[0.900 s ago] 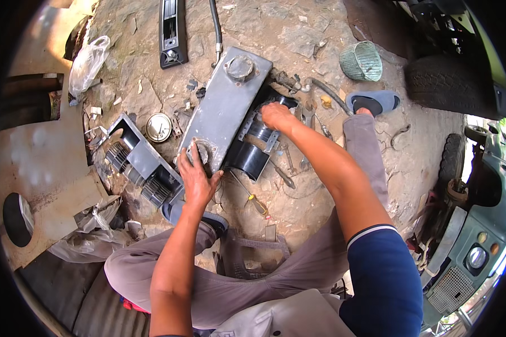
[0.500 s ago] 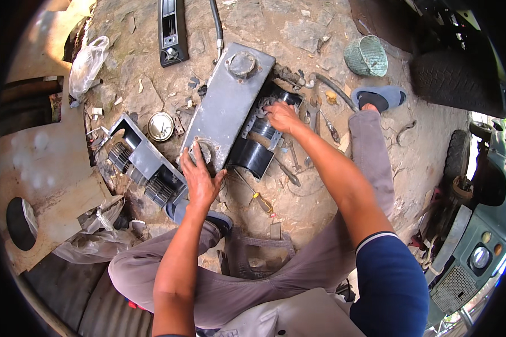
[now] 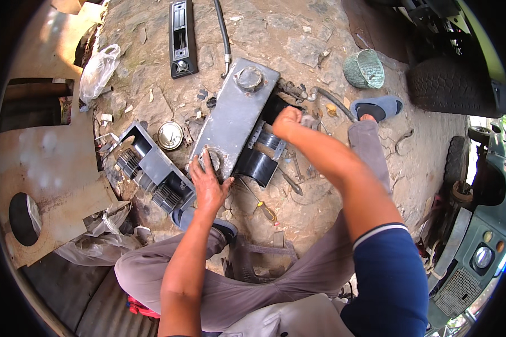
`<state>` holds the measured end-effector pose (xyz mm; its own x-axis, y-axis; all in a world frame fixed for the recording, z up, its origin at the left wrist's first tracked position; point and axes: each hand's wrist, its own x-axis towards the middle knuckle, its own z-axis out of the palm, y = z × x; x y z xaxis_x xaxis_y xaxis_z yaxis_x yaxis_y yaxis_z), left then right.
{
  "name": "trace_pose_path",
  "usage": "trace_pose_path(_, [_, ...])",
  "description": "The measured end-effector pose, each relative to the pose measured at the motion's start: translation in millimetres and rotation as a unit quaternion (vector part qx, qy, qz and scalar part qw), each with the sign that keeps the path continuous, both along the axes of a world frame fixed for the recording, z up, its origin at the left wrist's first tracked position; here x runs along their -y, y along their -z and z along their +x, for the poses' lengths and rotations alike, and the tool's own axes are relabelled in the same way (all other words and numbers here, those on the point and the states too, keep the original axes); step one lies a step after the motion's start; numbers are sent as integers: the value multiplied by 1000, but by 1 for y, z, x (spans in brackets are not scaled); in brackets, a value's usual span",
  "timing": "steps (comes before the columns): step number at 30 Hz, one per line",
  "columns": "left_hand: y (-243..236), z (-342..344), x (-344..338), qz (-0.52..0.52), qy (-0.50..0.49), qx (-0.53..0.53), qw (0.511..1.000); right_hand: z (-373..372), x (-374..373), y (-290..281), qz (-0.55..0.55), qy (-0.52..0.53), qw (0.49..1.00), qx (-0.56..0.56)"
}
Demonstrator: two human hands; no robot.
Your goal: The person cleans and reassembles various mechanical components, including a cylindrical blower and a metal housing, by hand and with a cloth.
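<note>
A long grey metal housing with a round cap lies slanted on the stone ground, with a black drum-shaped part under its right side. My left hand rests flat, fingers spread, on the round opening at the housing's near end. My right hand is closed at the housing's right edge, above the black part; what it grips is hidden by the fist.
A black vented panel and a round gauge lie to the left. A screwdriver and wrenches lie near my knees. A black strip, a hose, a green basket, a tyre and a plastic bag surround the spot.
My right hand has drawn back from the housing's middle to its right edge and closed into a fist. The left hand has stayed on the round opening.
</note>
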<state>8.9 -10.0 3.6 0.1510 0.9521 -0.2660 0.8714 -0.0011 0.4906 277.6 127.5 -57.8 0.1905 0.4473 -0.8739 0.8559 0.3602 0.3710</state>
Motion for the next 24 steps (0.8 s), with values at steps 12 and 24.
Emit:
trace_pose_path(12, [-1, -2, 0, -3, 5, 4, 1000, 34, 48, 4, 431, -6, 861, -271])
trace_pose_path(24, [1, -3, 1, -5, 8, -2, 1000, 12, 25, 36, 179, 15, 982, -52])
